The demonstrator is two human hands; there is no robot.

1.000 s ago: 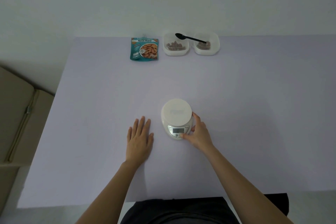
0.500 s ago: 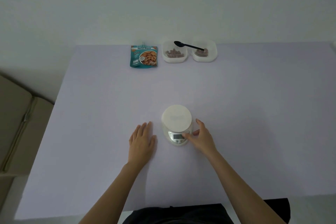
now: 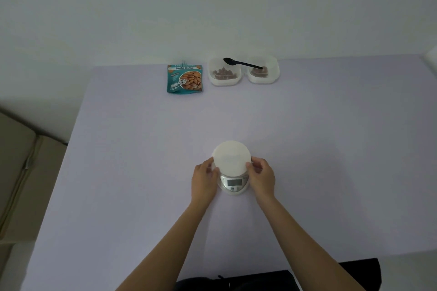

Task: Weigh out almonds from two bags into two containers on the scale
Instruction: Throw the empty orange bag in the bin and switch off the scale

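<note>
The scale (image 3: 233, 172) is sitting on the table (image 3: 142, 172) directly in front of the person, its round platform bare and its display facing them; no reading is legible. The left hand (image 3: 204, 181) is gripping the scale's left side and the right hand (image 3: 261, 178) its right side, the fingers of both curling round the platform rim. Well beyond the scale, at the far edge, the left container (image 3: 225, 79) and the right container (image 3: 272, 73) are standing side by side. Each is holding a small heap of almonds (image 3: 223, 73), and a black spoon (image 3: 242, 63) is bridging their rims. An almond bag (image 3: 185, 78) is lying flat beyond the scale and to its left, just beside the containers; only one bag is discernible. In my judgement the person is squaring or shifting the scale. To do this well, the load should be going through the body rather than the platform. The scale should be ending up level, and both hands should be coming clear before any zeroing or reading.
</note>
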